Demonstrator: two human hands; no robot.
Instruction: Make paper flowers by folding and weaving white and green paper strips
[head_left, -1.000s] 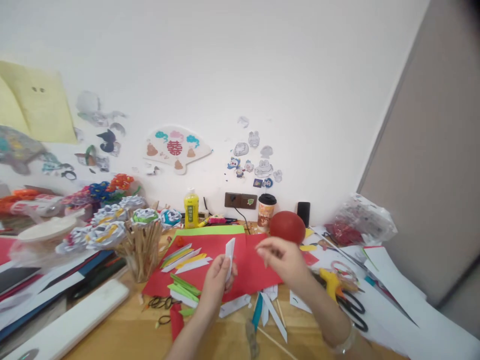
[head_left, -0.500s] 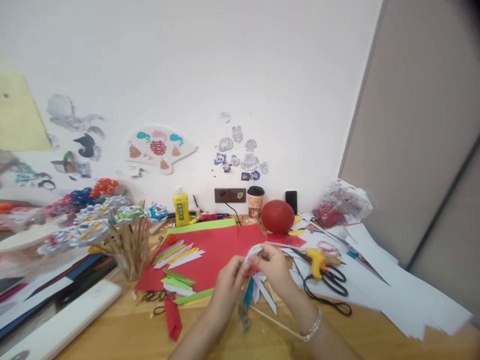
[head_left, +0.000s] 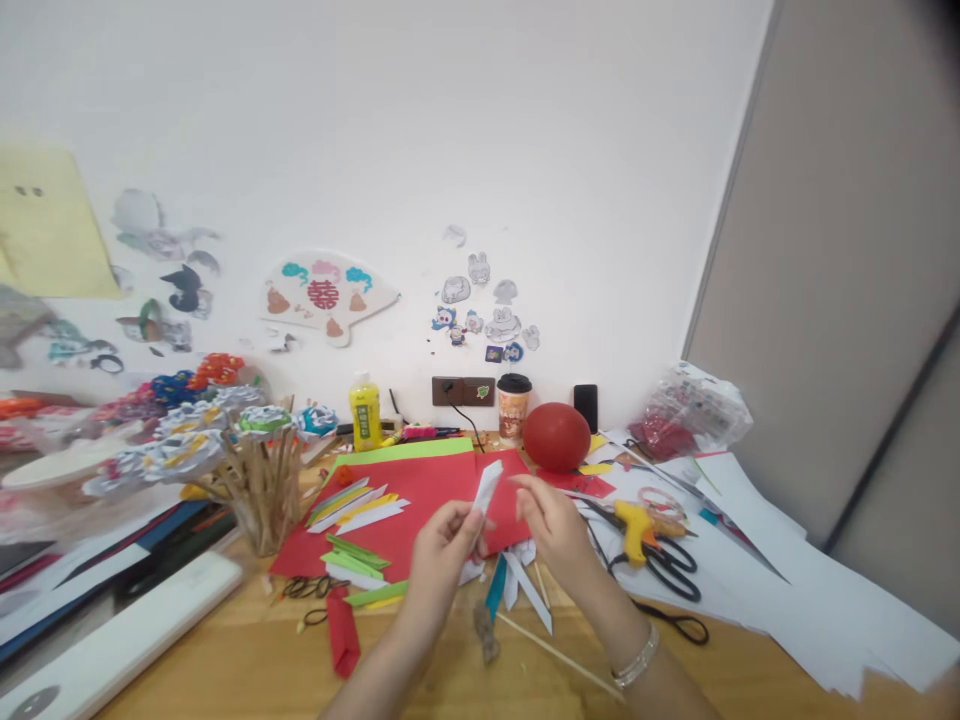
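My left hand (head_left: 444,545) pinches a folded white paper strip (head_left: 488,484) between thumb and fingers, its upper end pointing up over the red paper (head_left: 442,490). To the right, my right hand (head_left: 551,520) is apart from the strip, its fingers bent and spread with nothing seen between them. Below the hands lie loose white strips (head_left: 528,590) and a blue strip (head_left: 496,590). A thin wooden stick (head_left: 555,655) and a grey-brown lump (head_left: 486,635) rest on the wooden table (head_left: 420,680). Folded green strips (head_left: 356,558) and white and yellow strips (head_left: 367,512) lie to the left.
A yellow glue gun (head_left: 636,530) and black-handled scissors (head_left: 671,565) lie right, on white paper sheets (head_left: 795,590). A red balloon (head_left: 556,437), a lidded cup (head_left: 513,412) and a yellow bottle (head_left: 365,412) stand behind. Paper flowers and a container of sticks (head_left: 262,490) stand left.
My right hand has let go of the paper strip and moved off to the right. The left hand keeps the strip, which now stands more upright.
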